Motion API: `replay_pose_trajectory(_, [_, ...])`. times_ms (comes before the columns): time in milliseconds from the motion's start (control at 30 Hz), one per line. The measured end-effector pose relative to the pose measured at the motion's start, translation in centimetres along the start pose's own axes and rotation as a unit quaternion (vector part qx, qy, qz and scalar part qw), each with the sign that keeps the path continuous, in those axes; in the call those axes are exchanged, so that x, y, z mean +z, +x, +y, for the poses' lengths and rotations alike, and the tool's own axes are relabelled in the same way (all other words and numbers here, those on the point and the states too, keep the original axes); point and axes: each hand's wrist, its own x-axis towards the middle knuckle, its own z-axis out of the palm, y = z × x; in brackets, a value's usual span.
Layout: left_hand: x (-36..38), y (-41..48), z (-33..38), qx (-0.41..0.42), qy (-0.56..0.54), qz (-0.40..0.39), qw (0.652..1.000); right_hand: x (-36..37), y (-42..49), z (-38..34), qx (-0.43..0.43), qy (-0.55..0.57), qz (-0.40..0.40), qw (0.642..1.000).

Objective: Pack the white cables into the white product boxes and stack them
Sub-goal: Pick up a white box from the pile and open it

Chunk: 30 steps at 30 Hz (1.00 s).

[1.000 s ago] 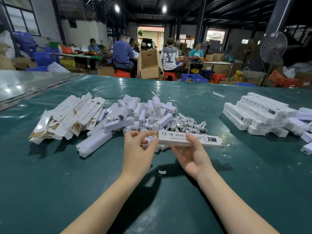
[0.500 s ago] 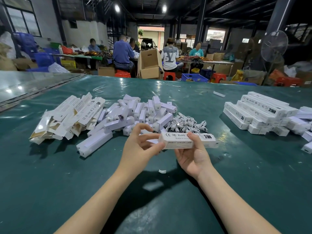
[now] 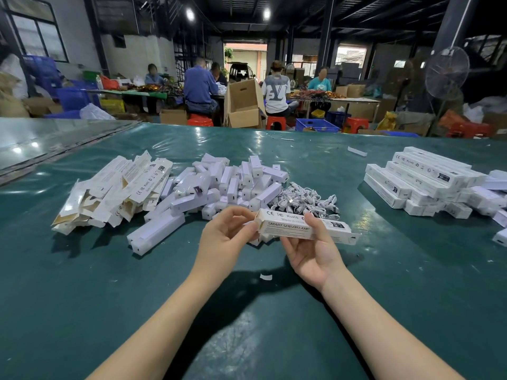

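Observation:
I hold a long white product box printed "SMART SENSOR LAMP" just above the green table. My right hand grips its middle from below, thumb on top. My left hand pinches the box's left end with curled fingers. Behind the box lies a heap of coiled white cables. A stack of packed white boxes sits at the right.
A pile of small white lamp units lies at centre, and flat unfolded cartons lie to its left. A paper scrap rests near my wrists. The green table stretches around. People work at benches far behind.
The box has turned in my hands so its printed side face shows. My left hand has shifted to pinch the box's left end.

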Motion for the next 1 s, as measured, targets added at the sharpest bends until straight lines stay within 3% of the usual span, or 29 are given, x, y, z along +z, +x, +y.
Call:
replay_pose_trajectory(233, [2.1, -1.5, 0.0, 0.055, 0.092, 0.117, 0.987, 0.2, 0.3, 0.4, -0.019, 0.034, -0.011, 0.999])
replay_pose_trajectory(267, [2.6, -2.0, 0.0, 0.061, 0.114, 0.084, 0.988, 0.1, 0.4, 0.3, -0.029, 0.052, -0.007, 0.998])
replay_pose_trajectory(367, [3.9, -3.3, -0.2, 0.048, 0.182, -0.112, 0.976, -0.2, 0.5, 0.0, -0.063, 0.083, 0.013, 0.994])
replay_pose_trajectory(400, [4.1, -3.5, -0.2, 0.038, 0.180, -0.144, 0.972, -0.2, 0.4, -0.2, -0.069, 0.089, 0.012, 0.994])
replay_pose_trajectory(467, [3.8, -2.9, 0.4, -0.017, 0.090, -0.133, 0.987, -0.3, 0.3, -0.3, -0.078, 0.088, -0.002, 0.993])
replay_pose_trajectory(533, [3.1, -2.0, 0.5, -0.064, -0.002, -0.056, 0.996, -0.1, 0.2, -0.2, -0.078, 0.028, -0.029, 0.996])
replay_pose_trajectory(600, [2.7, -1.6, 0.0, -0.063, 0.051, -0.006, 0.997, 0.4, 0.1, 0.4, -0.083, -0.064, -0.040, 0.994])
replay_pose_trajectory(700, [2.6, -1.3, -1.2, -0.068, 0.132, 0.022, 0.989, 0.8, 0.2, 1.3, -0.143, -0.197, -0.009, 0.970])
replay_pose_trajectory(767, [2.4, -1.0, -1.4, -0.105, 0.137, -0.016, 0.985, 0.8, 0.0, 1.5, -0.185, -0.246, -0.016, 0.951])
replay_pose_trajectory(833, [1.9, -0.9, -1.3, -0.106, 0.185, -0.113, 0.970, 1.0, -0.3, 1.4, -0.188, -0.240, -0.053, 0.951])
replay_pose_trajectory(900, [1.0, -0.7, -1.2, -0.037, 0.340, -0.166, 0.925, 1.0, -0.4, 1.0, -0.201, -0.223, -0.062, 0.952])
replay_pose_trajectory(967, [-0.5, 0.0, -1.0, 0.040, 0.477, -0.099, 0.873, 0.6, -0.4, 0.6, -0.259, -0.287, -0.027, 0.922])
replay_pose_trajectory(1000, [-1.6, 0.7, -1.1, 0.043, 0.504, -0.043, 0.862, 0.1, -0.3, 0.3, -0.303, -0.381, 0.006, 0.873])
